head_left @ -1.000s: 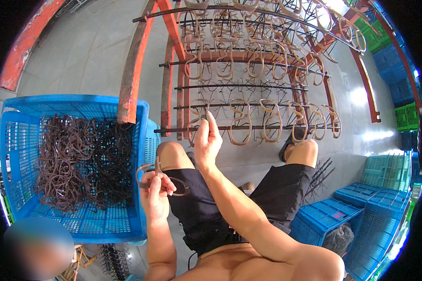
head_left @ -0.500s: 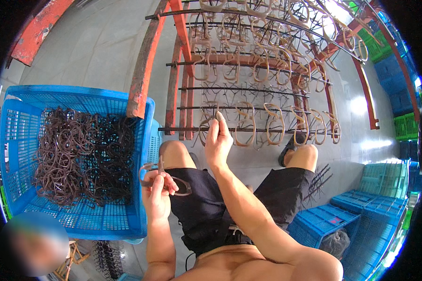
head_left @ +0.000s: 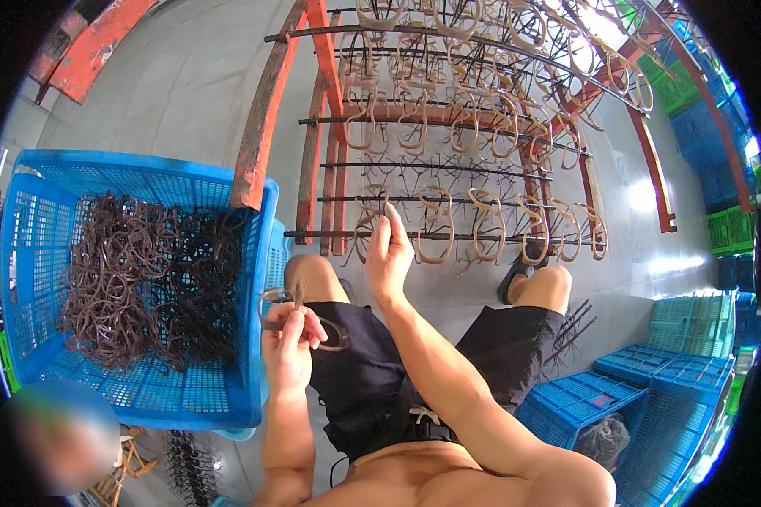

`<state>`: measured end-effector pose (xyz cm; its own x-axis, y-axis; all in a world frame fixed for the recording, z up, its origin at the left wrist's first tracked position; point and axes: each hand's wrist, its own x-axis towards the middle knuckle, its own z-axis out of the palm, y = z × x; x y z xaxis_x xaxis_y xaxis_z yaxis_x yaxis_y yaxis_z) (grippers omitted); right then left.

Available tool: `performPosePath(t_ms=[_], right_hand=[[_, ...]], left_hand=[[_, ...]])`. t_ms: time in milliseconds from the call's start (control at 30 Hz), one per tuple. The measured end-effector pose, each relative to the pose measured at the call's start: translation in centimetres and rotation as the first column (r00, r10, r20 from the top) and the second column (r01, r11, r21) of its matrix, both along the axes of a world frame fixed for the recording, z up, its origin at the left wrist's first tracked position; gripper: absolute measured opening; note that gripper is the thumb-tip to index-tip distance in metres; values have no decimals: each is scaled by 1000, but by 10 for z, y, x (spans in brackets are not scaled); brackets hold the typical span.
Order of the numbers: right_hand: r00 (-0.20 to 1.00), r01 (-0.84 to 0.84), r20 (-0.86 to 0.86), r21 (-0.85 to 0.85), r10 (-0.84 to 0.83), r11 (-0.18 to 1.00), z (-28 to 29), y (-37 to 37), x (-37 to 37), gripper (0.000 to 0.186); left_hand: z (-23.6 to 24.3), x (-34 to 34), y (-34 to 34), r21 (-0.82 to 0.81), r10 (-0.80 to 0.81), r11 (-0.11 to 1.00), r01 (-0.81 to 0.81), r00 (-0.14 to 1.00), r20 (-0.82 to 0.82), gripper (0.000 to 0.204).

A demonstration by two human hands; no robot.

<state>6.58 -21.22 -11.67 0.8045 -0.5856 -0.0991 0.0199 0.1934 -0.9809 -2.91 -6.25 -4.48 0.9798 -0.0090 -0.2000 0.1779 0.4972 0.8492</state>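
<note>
My left hand (head_left: 290,342), by the basket's right side, is closed around a brownish, see-through eyeglass frame (head_left: 336,338). Its rims stick out on both sides of my fingers. My right hand (head_left: 389,253) reaches up to the left end of the rack's lowest row, fingertips pinched together on a pale eyeglass frame (head_left: 364,228) hanging there. The hand covers part of that frame. To its right, more pale eyeglass frames (head_left: 435,226) hang along the black rod (head_left: 465,237). On my left, a blue basket (head_left: 258,338) holds a heap of dark eyeglass frames (head_left: 118,287).
An orange metal rack (head_left: 266,118) stands ahead, with several rods of hanging frames; one leg comes down at the basket's far right corner. Blue crates (head_left: 583,397) lie at the lower right beside a bundle of black wire hooks (head_left: 573,334). Green crates (head_left: 730,230) stand farther right.
The whole view has shifted slightly. My left hand has tilted the eyeglass frame a little; my right hand stays at the same end of the rod.
</note>
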Motion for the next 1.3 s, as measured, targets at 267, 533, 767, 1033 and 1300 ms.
performPosePath(t_ms=[267,533,767,1033,1300], right_hand=[[1000,21,-3,59,-20,998,5,4,1,33],[998,52,22,55,-53,997,5,4,2,34],[997,-67,-19,107,70,992,-2,-15,-13,30],[869,-370,-468,-397,162,840,-48,-15,-98,45],[865,-459,-167,120,474,880,16,-60,-125,40]], left_hand=[[0,1,-2,-5,-20,1000,20,999,28,11],[3,-1,-6,32,-22,999,22,1000,10,10],[-1,-12,0,-63,-46,997,48,999,22,12],[12,-15,18,-584,-156,800,141,987,25,25],[11,-9,12,-842,-500,380,384,851,162,30]])
